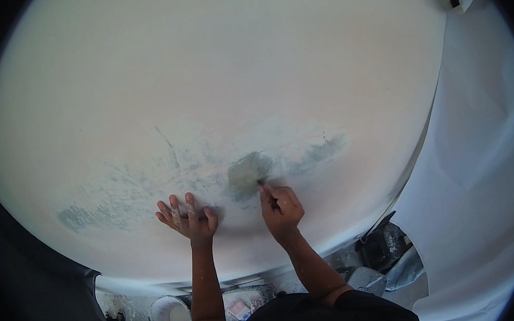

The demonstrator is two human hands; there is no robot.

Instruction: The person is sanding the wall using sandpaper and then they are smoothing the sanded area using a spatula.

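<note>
The pale, curved panel shows grey patches and streaky smears.

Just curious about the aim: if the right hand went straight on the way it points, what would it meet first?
The right hand would likely meet the grey patch on the pale surface; its fingertips appear at the patch's lower right edge, though touch is unclear.

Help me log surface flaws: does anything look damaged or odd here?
Yes: on the pale surface, a grey patch by the right hand, a mottled grey smear at the left, and a thin dark line beyond the left hand. They break up its mostly pale colour; whether they are damage, I cannot tell.
</note>
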